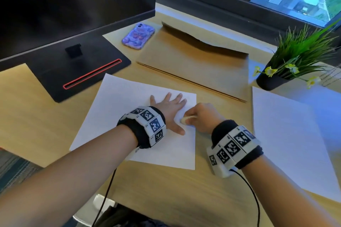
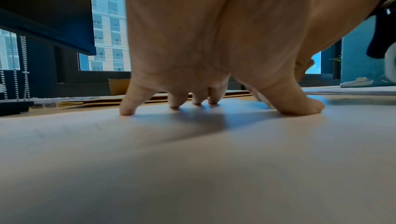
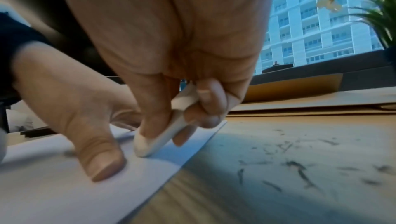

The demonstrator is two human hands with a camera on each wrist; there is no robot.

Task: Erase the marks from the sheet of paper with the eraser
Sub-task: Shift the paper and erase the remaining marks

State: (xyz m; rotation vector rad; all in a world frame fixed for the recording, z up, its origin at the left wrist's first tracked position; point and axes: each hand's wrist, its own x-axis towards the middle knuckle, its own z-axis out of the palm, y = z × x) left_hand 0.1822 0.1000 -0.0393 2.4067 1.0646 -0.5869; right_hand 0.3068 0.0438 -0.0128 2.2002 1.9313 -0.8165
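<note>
Between my right fingers: my right hand (image 1: 201, 116) pinches the eraser (image 3: 159, 138), thumb on one flat face and curled fingers (image 3: 211, 101) on the other, clamped hard; only its rounded tip shows, touching the paper.
Left fingers: my left hand (image 1: 170, 111) lies spread and straight, fingertips (image 2: 127, 110) and thumb pressing down; it holds nothing, it only pins.
Eraser, where: on the sheet of paper (image 1: 114, 116), at about 3 o'clock on the sheet, just beside my left thumb and close to the right edge.
Eraser, handling: I judge it light, soft and a little rubbery, worn round at the end. A pinch on the two broad faces near the working tip should keep it from bending or rolling.
Sheet, handling: thin, limp, easy to crease or tear near the edge, and apt to slide on the smooth tabletop (image 1: 166, 195). I would keep it pinned close to the rubbing spot and stroke toward the edge.
Marks: only faint strokes show in the left wrist view; too pale to count.
Crumbs: dark eraser shavings (image 3: 300, 170) lie scattered on the tabletop at 3 o'clock of the sheet; many, uncounted.
Count: one eraser, two hands, one worked sheet, one other white sheet (image 1: 287, 134) further out at 3 o'clock.
Further out: one brown envelope (image 1: 193, 57) at 12 o'clock, one phone (image 1: 138, 36) at 11, one potted plant (image 1: 295, 57) at 2.
</note>
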